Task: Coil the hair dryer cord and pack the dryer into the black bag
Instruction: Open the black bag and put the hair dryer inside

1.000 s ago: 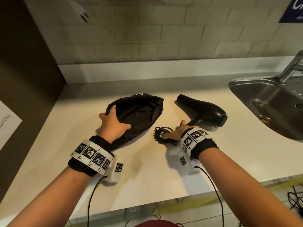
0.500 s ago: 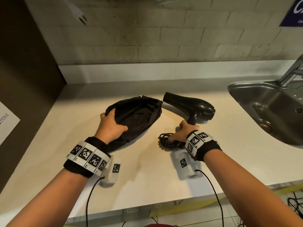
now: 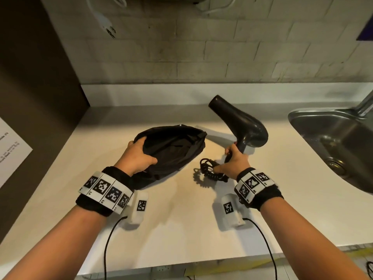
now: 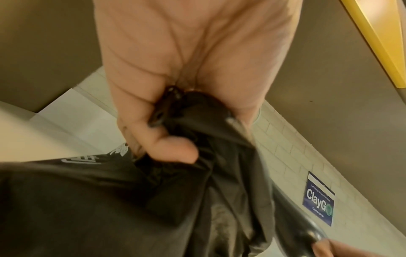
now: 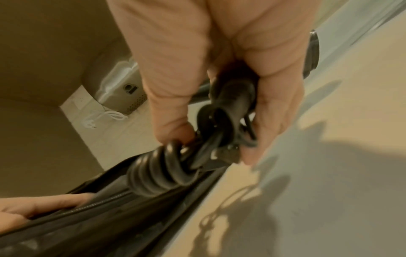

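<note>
Both hands' fingertips hidden: bag (image 3: 173, 146) rim, dryer (image 3: 240, 122) handle.

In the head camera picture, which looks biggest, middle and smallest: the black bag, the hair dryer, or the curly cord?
Largest to smallest, as they look in the head view:
1. The soft black fabric bag, held open by the left hand.
2. The glossy black plastic hair dryer, gripped by the right hand.
3. The coiled black cord.

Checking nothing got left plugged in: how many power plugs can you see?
2: a white plug dangling on the wall upper left; the dryer's own plug bundled with the coiled cord in the right hand.
</note>
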A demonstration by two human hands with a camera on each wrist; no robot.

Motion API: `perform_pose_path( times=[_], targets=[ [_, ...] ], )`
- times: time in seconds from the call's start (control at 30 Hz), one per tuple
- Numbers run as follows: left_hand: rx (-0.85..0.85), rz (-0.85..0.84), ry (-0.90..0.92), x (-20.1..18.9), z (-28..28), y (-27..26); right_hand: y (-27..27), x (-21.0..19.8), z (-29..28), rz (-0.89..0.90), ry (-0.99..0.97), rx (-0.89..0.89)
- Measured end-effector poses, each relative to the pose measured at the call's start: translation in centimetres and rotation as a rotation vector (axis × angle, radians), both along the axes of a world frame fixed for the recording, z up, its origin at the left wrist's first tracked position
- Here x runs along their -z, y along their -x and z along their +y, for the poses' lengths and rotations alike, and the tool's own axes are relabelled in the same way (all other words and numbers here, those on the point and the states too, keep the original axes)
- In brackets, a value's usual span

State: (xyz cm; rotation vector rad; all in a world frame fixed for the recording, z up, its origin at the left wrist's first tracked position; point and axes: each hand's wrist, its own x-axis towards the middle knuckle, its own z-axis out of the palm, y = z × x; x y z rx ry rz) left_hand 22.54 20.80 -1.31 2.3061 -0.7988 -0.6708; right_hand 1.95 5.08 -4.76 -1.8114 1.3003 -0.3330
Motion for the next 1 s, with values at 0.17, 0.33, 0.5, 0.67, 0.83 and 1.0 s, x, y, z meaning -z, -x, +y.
perform_pose_path(
  times=[0.17,0.33,0.5,0.67,0.83,1.0],
  targets=[
    [0.155,0.009,-0.052,-0.8,0.0,-0.7,-1.6,-3.4,0.5,-0.182,0.213,-0.036],
    [0.371,0.093,-0.119,-1.3,0.0,-0.4,-3.7,-5.4,0.5,-0.182,0.448,-0.160],
    [0.429,0.204,-0.107,-1.6,-0.5,-0.5,-4.7,-4.5,1.8,-0.080,0.551,-0.333],
    [0.355,0.359,0.024,-1.4,-0.6,-2.1,-4.1,-2.6,2.5,0.025,0.606,-0.507],
    [0.186,0.365,0.153,-0.8,-0.3,-3.6,-3.8,-1.7,2.1,0.201,0.674,-0.607],
    [0.109,0.599,0.257,-1.1,0.1,-4.4,-3.4,-1.2,1.8,0.276,0.686,-0.584]
  ],
)
